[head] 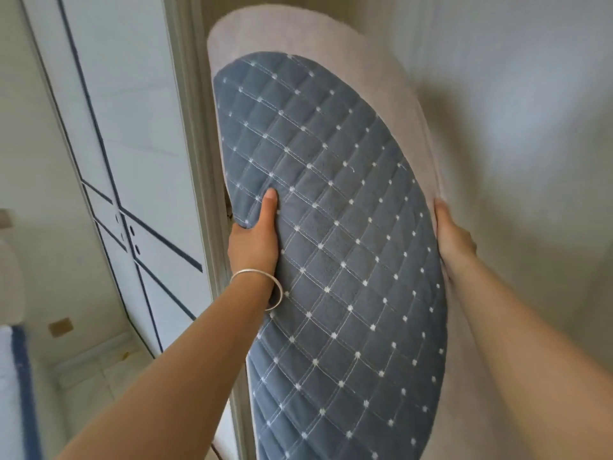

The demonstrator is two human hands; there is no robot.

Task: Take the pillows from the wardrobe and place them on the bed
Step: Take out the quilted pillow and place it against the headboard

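Observation:
A large pillow (338, 247) fills the middle of the head view, held upright and lengthwise. Its face is blue-grey quilted fabric with white dotted stitching; a pale pinkish border (298, 38) runs round its top and right side. My left hand (255, 237), with a silver bangle on the wrist, grips the pillow's left edge, thumb pressed into the quilting. My right hand (451, 237) holds the right edge, its fingers hidden behind the border. The pillow's back side is hidden.
White wardrobe doors (132, 161) with thin dark-blue lines stand at the left, a pale door frame (199, 161) beside them. A plain light wall (514, 127) lies behind the pillow at the right. Tiled floor (93, 376) shows at the lower left.

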